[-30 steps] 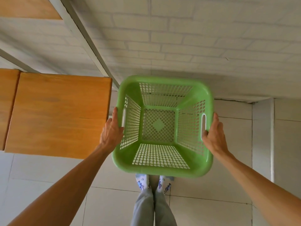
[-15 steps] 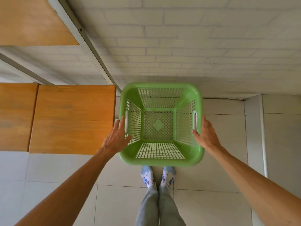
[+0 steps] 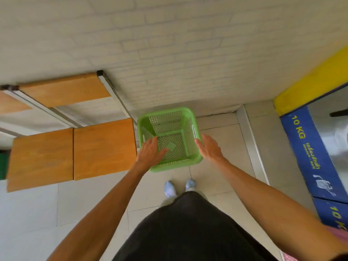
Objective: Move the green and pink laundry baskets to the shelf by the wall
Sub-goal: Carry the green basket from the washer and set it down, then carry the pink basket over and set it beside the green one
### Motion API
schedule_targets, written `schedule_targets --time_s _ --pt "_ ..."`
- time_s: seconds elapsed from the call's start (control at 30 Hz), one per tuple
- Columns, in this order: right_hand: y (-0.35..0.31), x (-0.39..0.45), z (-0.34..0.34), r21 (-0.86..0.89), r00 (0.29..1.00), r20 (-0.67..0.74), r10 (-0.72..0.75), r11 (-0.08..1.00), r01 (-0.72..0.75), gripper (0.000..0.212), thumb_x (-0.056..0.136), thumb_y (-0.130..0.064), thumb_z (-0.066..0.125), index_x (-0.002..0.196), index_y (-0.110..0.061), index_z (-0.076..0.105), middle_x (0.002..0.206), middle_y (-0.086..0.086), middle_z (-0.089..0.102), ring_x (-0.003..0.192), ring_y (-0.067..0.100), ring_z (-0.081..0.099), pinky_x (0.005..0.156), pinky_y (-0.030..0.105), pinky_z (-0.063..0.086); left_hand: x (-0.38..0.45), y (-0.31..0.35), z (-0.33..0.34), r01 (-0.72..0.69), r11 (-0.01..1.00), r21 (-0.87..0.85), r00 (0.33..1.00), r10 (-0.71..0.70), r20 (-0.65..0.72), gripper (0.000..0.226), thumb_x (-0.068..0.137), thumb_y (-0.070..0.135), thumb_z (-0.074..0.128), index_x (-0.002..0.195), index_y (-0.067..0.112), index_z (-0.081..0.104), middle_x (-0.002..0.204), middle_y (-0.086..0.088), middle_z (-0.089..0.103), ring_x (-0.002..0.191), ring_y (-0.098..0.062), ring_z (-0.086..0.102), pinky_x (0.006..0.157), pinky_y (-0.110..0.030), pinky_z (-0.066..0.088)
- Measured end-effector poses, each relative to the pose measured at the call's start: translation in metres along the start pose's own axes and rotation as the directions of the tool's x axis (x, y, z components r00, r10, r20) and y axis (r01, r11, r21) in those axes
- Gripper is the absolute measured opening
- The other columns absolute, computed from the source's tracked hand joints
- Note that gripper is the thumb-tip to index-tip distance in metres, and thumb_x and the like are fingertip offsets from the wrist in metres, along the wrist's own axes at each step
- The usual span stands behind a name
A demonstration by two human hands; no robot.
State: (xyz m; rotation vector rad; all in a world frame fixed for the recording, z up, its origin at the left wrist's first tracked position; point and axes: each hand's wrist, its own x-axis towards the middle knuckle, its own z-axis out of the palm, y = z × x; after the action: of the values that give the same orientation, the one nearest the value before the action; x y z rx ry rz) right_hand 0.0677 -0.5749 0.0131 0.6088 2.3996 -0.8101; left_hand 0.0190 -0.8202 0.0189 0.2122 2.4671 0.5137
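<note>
The green laundry basket [image 3: 170,119] stands empty and upright, low on the tiled floor against the white brick wall, just right of the wooden shelf [image 3: 104,147]. My left hand [image 3: 150,153] hovers over its left rim with straight fingers and holds nothing. To the right of the basket's rim by its handle slot is my right hand [image 3: 209,147], also with straight fingers and apart from the plastic. A pink thing [image 3: 339,234] shows at the lower right edge, cut off by the frame.
The shelf has orange wooden boards on a metal frame, with a higher board [image 3: 66,89] behind. A blue and yellow washing machine front [image 3: 308,147] marked 10 KG stands at the right. My feet [image 3: 170,188] are just behind the basket.
The basket went down from in front of me to the floor by the shelf. Both hands let go of its handles and opened. My view rose and pulled back.
</note>
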Motion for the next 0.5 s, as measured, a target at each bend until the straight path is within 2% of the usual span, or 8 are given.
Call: schedule_targets --time_s 0.13,0.23,0.4,0.5 --pt "0.017 -0.043 -0.012 0.106 0.994 -0.104 0.043 0.994 -0.031 0.063 0.105 -0.052 0.032 0.148 -0.007 0.04 0.152 0.014 0.043 0.139 0.033 0.041 0.109 0.049 0.037 -0.026 0.034 -0.007 -0.113 0.993 0.037 0.993 0.112 0.03 0.078 0.096 0.052 0.054 0.156 0.011 0.025 0.158 -0.017 0.035 0.145 -0.036 0.033 0.116 -0.054 0.034" --pt "0.047 -0.072 -0.016 0.08 0.986 -0.137 0.097 0.993 -0.087 0.065 0.104 -0.054 0.03 0.152 -0.011 0.035 0.154 0.012 0.039 0.141 0.034 0.037 0.111 0.052 0.037 -0.041 0.062 -0.003 -0.211 0.967 0.142 0.977 0.206 0.05 0.079 0.096 0.053 0.053 0.157 0.011 0.025 0.159 -0.017 0.033 0.146 -0.036 0.03 0.117 -0.053 0.031" --pt "0.116 -0.126 -0.032 0.102 0.959 -0.244 0.147 0.987 -0.125 0.068 0.104 -0.056 0.027 0.158 -0.016 0.026 0.163 0.012 0.026 0.149 0.038 0.023 0.116 0.055 0.029 -0.064 0.129 0.025 -0.377 0.888 0.263 0.926 0.367 0.087 0.077 0.096 0.057 0.049 0.156 0.014 0.027 0.158 -0.015 0.034 0.146 -0.034 0.031 0.117 -0.052 0.03" --pt "0.172 -0.163 -0.035 0.173 0.937 -0.267 0.223 0.968 -0.181 0.068 0.104 -0.057 0.023 0.16 -0.018 0.021 0.167 0.01 0.017 0.153 0.036 0.013 0.121 0.055 0.021 -0.086 0.178 0.062 -0.452 0.836 0.312 0.892 0.43 0.141 0.076 0.097 0.061 0.043 0.155 0.013 0.03 0.156 -0.016 0.038 0.144 -0.034 0.034 0.116 -0.051 0.031"
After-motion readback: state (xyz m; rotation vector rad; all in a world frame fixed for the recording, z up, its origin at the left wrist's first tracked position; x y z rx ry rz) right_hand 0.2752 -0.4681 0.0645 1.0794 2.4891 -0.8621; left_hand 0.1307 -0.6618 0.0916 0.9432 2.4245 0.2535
